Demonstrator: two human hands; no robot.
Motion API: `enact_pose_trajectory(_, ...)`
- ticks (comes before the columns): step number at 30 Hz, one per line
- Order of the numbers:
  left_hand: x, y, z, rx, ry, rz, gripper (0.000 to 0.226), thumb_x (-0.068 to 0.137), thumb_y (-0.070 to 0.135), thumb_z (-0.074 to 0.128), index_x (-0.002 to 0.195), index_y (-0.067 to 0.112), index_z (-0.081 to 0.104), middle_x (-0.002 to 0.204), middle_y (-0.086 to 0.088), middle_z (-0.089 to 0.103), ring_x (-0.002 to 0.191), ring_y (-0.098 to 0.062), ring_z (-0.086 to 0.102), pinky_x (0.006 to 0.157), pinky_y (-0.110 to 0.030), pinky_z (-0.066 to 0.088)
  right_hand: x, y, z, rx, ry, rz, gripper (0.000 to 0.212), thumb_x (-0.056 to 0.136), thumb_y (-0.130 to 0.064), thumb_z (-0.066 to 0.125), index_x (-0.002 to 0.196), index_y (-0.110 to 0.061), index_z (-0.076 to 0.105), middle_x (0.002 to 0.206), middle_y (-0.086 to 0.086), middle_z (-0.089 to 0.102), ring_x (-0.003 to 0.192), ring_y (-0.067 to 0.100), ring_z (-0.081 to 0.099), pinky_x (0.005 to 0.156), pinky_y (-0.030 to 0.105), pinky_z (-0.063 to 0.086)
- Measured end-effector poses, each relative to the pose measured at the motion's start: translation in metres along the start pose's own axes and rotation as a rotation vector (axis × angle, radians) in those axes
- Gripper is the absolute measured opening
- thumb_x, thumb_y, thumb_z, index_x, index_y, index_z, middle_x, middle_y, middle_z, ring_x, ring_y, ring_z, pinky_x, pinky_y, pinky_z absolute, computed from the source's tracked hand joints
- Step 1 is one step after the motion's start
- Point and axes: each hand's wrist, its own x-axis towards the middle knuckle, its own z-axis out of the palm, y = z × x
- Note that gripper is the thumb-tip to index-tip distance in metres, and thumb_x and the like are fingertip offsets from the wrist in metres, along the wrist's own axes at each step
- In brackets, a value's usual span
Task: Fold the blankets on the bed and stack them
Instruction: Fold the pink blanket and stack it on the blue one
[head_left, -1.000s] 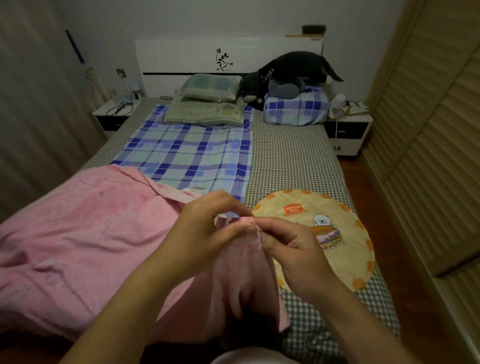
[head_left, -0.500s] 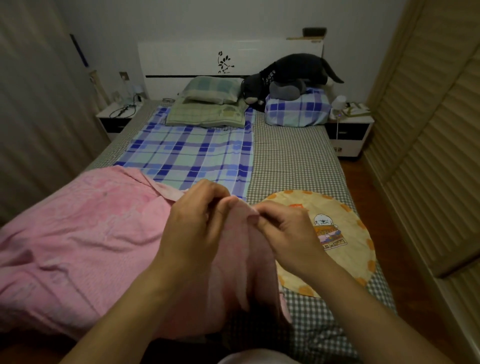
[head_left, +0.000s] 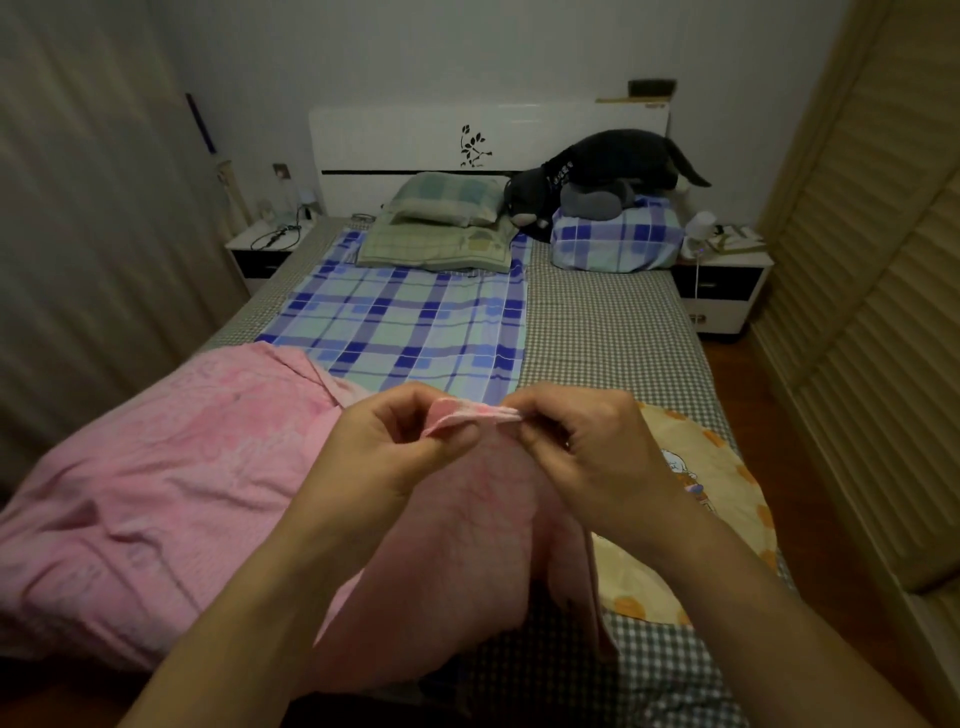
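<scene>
Pink cotton is what we are finding in both hands: one pink blanket is lying bunched over the near left part of the bed, and its raised edge is being held up between the two hands. We are recording the left hand with fingers and thumb pinching that edge, and the right hand pinching the same edge just beside it, fingers curled round the fabric; the cloth is hanging down from the two grips toward the near end of the bed.

We are counting one blue plaid blanket lying flat on the left half of the bed, beyond the pink one. One round yellow cushion with orange dots on its border is lying on the checked sheet at the right, partly hidden behind the right forearm.

At the headboard we are counting two greenish pillows stacked on the left, one blue plaid pillow on the right, and one dark plush toy lying across it. Two nightstands are standing by, one at the left and one at the right.
</scene>
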Motion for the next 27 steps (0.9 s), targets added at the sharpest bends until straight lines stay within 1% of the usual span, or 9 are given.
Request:
enact_pose_trajectory(5,0.005,0.007,-0.002,0.065,-0.079,-0.132,0.016,0.084,0.018,0.07,0.095,0.011,0.078,0.096,-0.011,0.075,0.09,-0.023,0.07,0.085,-0.037,0.055,-0.002,0.006,-0.001,0.033,-0.007,-0.003,0.009,0.088,-0.013,0.07,0.095,-0.014,0.074,0.082,-0.009,0.071,0.073,0.005,0.066,0.066,0.029,0.054)
enact_pose_trajectory(9,0.019,0.012,0.018,0.68,0.151,0.332,0.012,0.098,0.022,0.057,0.093,0.019,0.068,0.085,0.006,0.067,0.08,-0.011,0.061,0.073,-0.03,0.048,-0.014,0.024,0.02,0.382,0.035,0.317,0.023,0.082,-0.01,0.074,0.102,-0.02,0.069,0.092,-0.006,0.07,0.085,0.012,0.068,0.076,0.028,0.056)
enact_pose_trajectory(11,0.027,0.018,0.029,0.763,0.193,0.48,0.011,0.1,0.019,0.052,0.095,0.02,0.062,0.081,0.008,0.064,0.075,-0.009,0.058,0.067,-0.031,0.047,-0.035,0.044,0.046,0.338,-0.05,0.454,0.026,0.079,-0.015,0.07,0.095,-0.033,0.065,0.092,-0.009,0.068,0.086,0.008,0.065,0.072,0.024,0.052)
enact_pose_trajectory(13,0.037,0.024,0.033,0.775,0.21,0.534,0.012,0.099,0.016,0.049,0.096,0.019,0.061,0.076,0.004,0.062,0.068,-0.01,0.057,0.059,-0.032,0.046,-0.064,0.075,0.073,0.171,-0.113,0.604,0.022,0.077,-0.016,0.059,0.074,-0.039,0.059,0.079,-0.009,0.064,0.075,0.01,0.06,0.058,0.017,0.039)
enact_pose_trajectory(15,0.045,0.032,0.029,0.735,0.244,0.557,0.015,0.099,0.01,0.049,0.092,0.018,0.059,0.073,0.002,0.059,0.063,-0.008,0.052,0.054,-0.022,0.039,-0.089,0.106,0.086,0.038,-0.108,0.764,0.022,0.08,-0.011,0.056,0.065,-0.026,0.058,0.07,-0.007,0.059,0.07,0.02,0.058,0.05,0.018,0.03)
enact_pose_trajectory(18,0.047,0.042,0.022,0.589,0.318,0.586,0.017,0.099,0.007,0.049,0.09,0.017,0.059,0.073,0.006,0.056,0.065,-0.003,0.046,0.057,-0.024,0.036,-0.111,0.145,0.08,0.002,-0.06,1.038,0.027,0.088,-0.015,0.055,0.062,-0.019,0.061,0.062,-0.006,0.059,0.065,0.021,0.057,0.052,0.028,0.033)
enact_pose_trajectory(21,0.049,0.045,0.018,0.481,0.36,0.615,0.022,0.101,0.009,0.048,0.087,0.023,0.058,0.074,0.015,0.052,0.069,-0.001,0.046,0.062,-0.024,0.038,-0.118,0.171,0.063,0.106,-0.057,1.039,0.016,0.09,-0.021,0.056,0.081,-0.027,0.067,0.078,-0.008,0.066,0.075,0.014,0.059,0.065,0.033,0.045)
enact_pose_trajectory(24,0.054,0.056,0.022,0.378,0.419,0.693,0.027,0.102,0.008,0.047,0.086,0.028,0.054,0.079,0.012,0.052,0.073,-0.01,0.048,0.065,-0.029,0.041,-0.135,0.194,0.061,0.068,-0.362,0.972,0.023,0.087,-0.024,0.062,0.101,-0.042,0.067,0.088,-0.022,0.065,0.08,0.001,0.057,0.066,0.025,0.049)
enact_pose_trajectory(27,0.061,0.061,0.019,0.382,0.47,0.753,0.02,0.103,0.01,0.046,0.09,0.023,0.053,0.083,-0.001,0.054,0.076,-0.03,0.052,0.069,-0.04,0.045,-0.151,0.213,0.064,-0.097,-0.389,1.011,0.021,0.089,-0.019,0.061,0.091,-0.037,0.072,0.091,-0.005,0.073,0.089,0.024,0.067,0.072,0.035,0.053)
